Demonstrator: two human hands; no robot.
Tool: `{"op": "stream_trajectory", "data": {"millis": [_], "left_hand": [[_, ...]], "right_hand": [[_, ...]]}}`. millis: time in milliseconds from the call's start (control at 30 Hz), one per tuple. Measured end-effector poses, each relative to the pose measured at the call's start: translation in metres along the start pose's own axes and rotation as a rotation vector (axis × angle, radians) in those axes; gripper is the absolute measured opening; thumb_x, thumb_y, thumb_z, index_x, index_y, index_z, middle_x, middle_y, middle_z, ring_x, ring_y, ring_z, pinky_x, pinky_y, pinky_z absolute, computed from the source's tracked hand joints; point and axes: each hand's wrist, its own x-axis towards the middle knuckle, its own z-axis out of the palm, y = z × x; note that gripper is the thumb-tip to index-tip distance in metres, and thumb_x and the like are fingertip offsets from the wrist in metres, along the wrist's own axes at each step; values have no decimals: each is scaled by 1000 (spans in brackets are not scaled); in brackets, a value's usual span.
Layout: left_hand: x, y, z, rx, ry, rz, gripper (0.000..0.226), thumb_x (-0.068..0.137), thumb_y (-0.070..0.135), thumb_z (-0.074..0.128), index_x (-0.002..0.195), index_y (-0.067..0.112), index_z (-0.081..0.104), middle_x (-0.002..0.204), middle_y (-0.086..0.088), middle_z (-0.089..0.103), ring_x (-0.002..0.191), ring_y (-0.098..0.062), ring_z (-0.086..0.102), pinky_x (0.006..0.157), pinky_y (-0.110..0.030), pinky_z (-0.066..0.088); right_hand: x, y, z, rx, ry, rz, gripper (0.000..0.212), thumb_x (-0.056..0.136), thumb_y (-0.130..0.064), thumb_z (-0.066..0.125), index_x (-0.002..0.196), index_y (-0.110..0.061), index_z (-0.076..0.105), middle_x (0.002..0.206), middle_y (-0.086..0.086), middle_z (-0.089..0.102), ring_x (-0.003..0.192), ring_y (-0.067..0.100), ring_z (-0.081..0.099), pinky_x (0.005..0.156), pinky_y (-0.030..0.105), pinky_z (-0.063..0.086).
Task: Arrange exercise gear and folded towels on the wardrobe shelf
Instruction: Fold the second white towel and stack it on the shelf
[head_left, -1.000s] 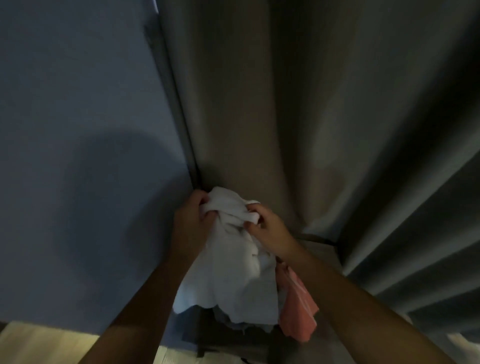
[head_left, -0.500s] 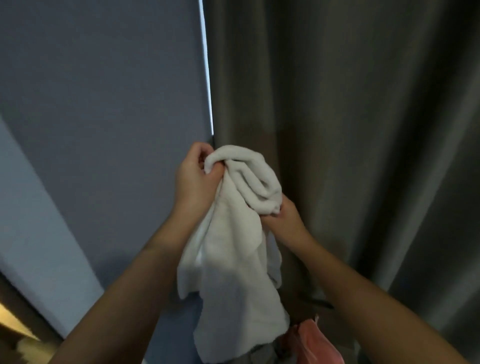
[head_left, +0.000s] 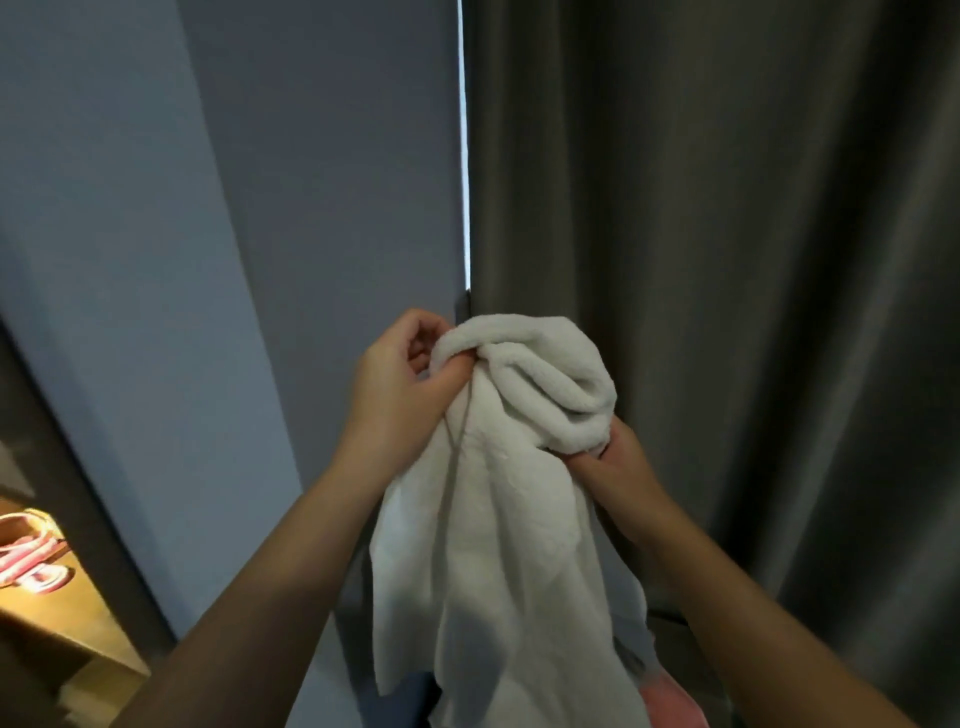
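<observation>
Lifting a white towel (head_left: 509, 519) higher than a second ago, the left hand (head_left: 400, 384) pinches its top fold and the right hand (head_left: 608, 462) clamps the bunch, mid-air before a grey curtain (head_left: 727, 312); it likely still needs folding before shelving.

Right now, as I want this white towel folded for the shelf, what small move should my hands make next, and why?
Probably draw the hands apart along the top edge to spread the white towel. The left hand pinches it at its top, the right hand grips a bunched roll lower down, and the rest hangs crumpled, not yet flat enough to fold.
</observation>
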Motion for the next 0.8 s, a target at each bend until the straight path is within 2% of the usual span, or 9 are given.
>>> {"op": "stream_trajectory", "data": {"millis": [100, 233, 367, 467, 600, 733, 800], "left_hand": [[-21, 7, -25, -4, -45, -16, 25, 82, 12, 73, 81, 32, 59, 78, 17, 67, 73, 2, 63, 65, -12, 48], [-48, 8, -72, -9, -74, -77, 24, 82, 11, 73, 81, 29, 59, 76, 9, 67, 71, -1, 64, 63, -13, 48], [-74, 8, -137, 10, -92, -123, 23, 83, -1, 69, 82, 18, 57, 74, 4, 63, 63, 3, 58, 60, -13, 47], [-92, 3, -195, 41, -107, -163, 15, 84, 0, 69, 90, 10, 60, 75, 2, 65, 65, 1, 61, 62, -18, 51], [-116, -12, -267, 81, -85, -199, 20, 84, 2, 70, 87, 19, 61, 72, 11, 68, 67, -1, 62, 64, -18, 51], [-133, -34, -320, 138, -33, -229, 21, 84, 8, 71, 88, 25, 61, 78, 11, 70, 73, -4, 65, 65, -18, 52], [-137, -45, -340, 162, -24, -247, 20, 84, 14, 72, 91, 29, 61, 84, 12, 70, 77, -4, 67, 65, -18, 54]], "right_hand": [[-26, -2, 20, 34, -14, 41, 44, 81, -36, 78, 121, -40, 62, 122, -7, 67, 112, 13, 64, 83, 22, 54], [-55, -7, 62, 68, -24, 76, 44, 80, -34, 78, 121, -40, 62, 121, -7, 68, 111, 13, 65, 81, 22, 55], [-77, -3, 122, 104, -81, 136, 48, 84, -29, 77, 128, -33, 58, 126, -1, 65, 116, 20, 63, 89, 36, 55], [-88, 5, 174, 134, -143, 188, 50, 81, -31, 79, 127, -34, 59, 127, 1, 65, 117, 23, 63, 92, 43, 54], [-98, 21, 243, 163, -204, 271, 53, 73, -39, 84, 122, -35, 63, 123, -1, 67, 114, 22, 64, 92, 46, 54], [-94, 30, 298, 91, -259, 250, 47, 77, -23, 80, 119, -29, 62, 117, -5, 70, 109, 14, 66, 84, 30, 56], [-89, 34, 319, 66, -290, 239, 50, 75, -20, 75, 122, -21, 59, 117, -1, 69, 109, 14, 65, 84, 30, 55]]}}
